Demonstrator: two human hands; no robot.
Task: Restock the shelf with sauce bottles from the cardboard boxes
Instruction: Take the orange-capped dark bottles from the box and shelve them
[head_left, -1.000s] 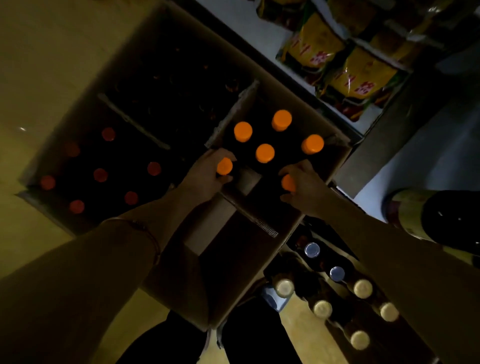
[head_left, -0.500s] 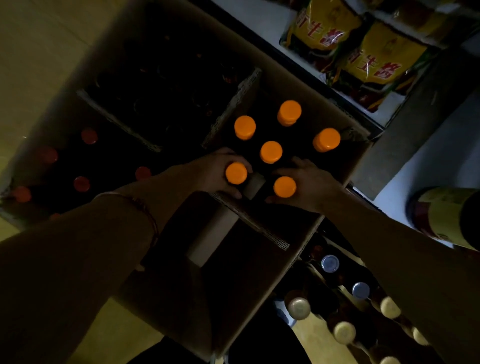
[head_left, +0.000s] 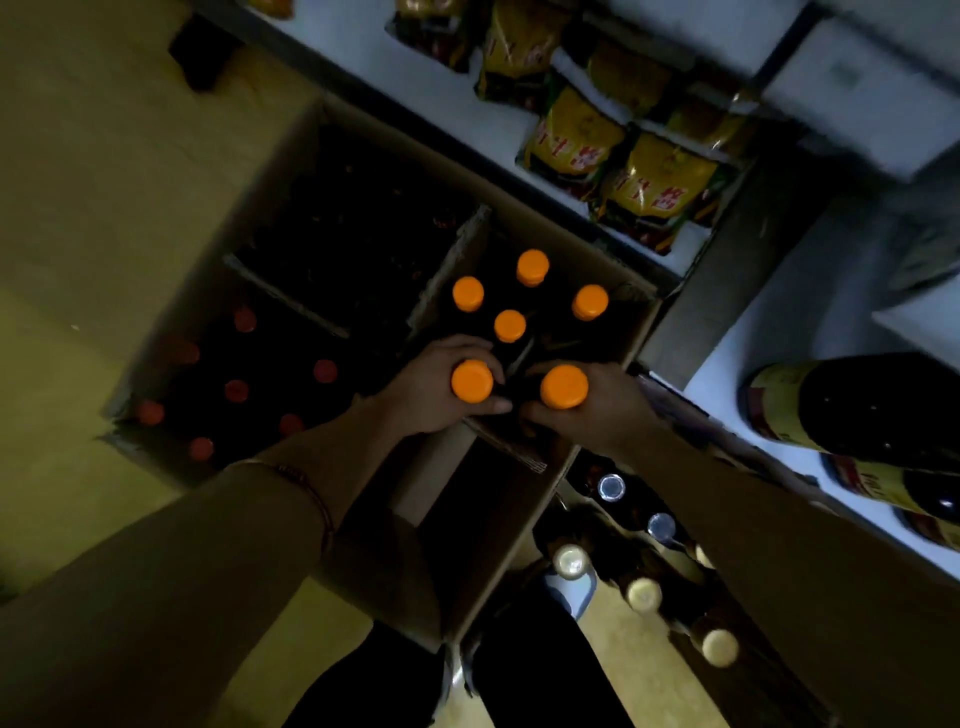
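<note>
Head view, yellow sachets (head_left: 652, 179), red lettering, perhaps Chinese

Yellow sauce packets (head_left: 657, 179) on shelf — red characters, unreadable.

My left hand (head_left: 436, 387) and right hand (head_left: 597, 402) have each closed round an orange-capped bottle and raised it; both caps now sit higher and nearer mid-frame, above the box (head_left: 519, 530).

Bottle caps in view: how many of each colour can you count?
Bright orange caps: 6, two on bottles gripped by the left hand and right hand
Dim red caps: about 8
Silver caps: 2
Cream caps: about 4
Total: about 20
</note>
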